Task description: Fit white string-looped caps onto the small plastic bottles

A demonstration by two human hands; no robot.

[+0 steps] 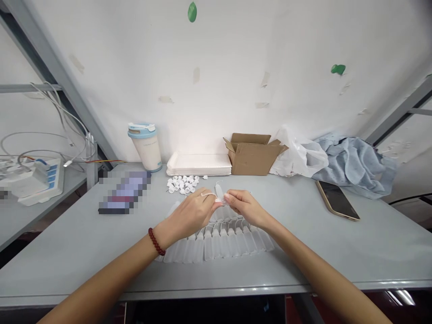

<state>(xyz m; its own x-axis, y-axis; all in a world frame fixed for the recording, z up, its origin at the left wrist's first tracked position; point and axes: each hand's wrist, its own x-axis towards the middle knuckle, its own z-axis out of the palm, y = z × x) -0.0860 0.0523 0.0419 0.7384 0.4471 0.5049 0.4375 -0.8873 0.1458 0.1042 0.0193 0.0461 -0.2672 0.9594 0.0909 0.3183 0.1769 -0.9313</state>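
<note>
Above the middle of the grey table, my left hand (192, 211) and my right hand (245, 206) meet with closed fingers around a small translucent bottle (219, 192). A thin white strip or cord sticks out between the fingers of my left hand; its full shape is hidden. Beneath and in front of my hands lie rows of translucent bottles (216, 246) with white necks and thin cords. Just behind my left hand is a loose pile of small white caps (182, 183).
Along the wall stand a cup (147, 148), stacked white trays (199, 164), an open cardboard box (251, 158), a plastic bag (297, 155) and a blue cloth (353, 164). A phone (338, 200) lies right, a pixelated device (126, 192) left. The table's front edge (216, 291) is near.
</note>
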